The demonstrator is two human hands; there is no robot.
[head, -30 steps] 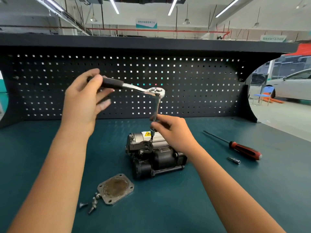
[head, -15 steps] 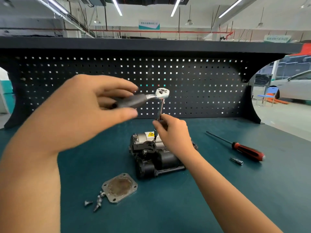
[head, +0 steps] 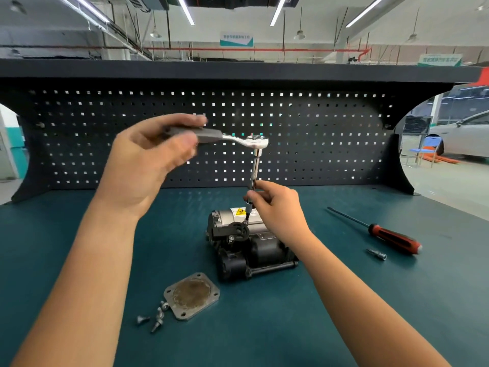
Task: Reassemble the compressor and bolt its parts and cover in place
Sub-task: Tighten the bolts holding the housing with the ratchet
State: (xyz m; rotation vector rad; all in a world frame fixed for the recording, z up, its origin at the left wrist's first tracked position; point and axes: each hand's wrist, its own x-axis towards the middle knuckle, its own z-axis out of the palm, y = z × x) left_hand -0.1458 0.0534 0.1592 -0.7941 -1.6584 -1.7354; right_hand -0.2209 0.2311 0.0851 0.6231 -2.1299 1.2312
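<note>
The black and silver compressor [head: 246, 242] sits mid-bench. A ratchet wrench [head: 246, 140] with a long extension stands upright, its bit on a bolt at the compressor's top. My left hand [head: 148, 160] grips the ratchet's dark handle, raised to the left. My right hand [head: 277, 207] pinches the lower end of the extension just above the compressor. The square metal cover plate [head: 191, 296] lies flat in front of the compressor, with several loose bolts [head: 154, 317] beside its left corner.
A red-handled screwdriver [head: 391, 237] and a small socket bit [head: 377, 254] lie to the right on the green bench top [head: 344, 313]. A black pegboard [head: 317, 133] closes the back of the bench.
My left hand has swung the ratchet handle, from far left toward me and back out to the left. The right hand stayed on the extension. The view shifted slightly.
</note>
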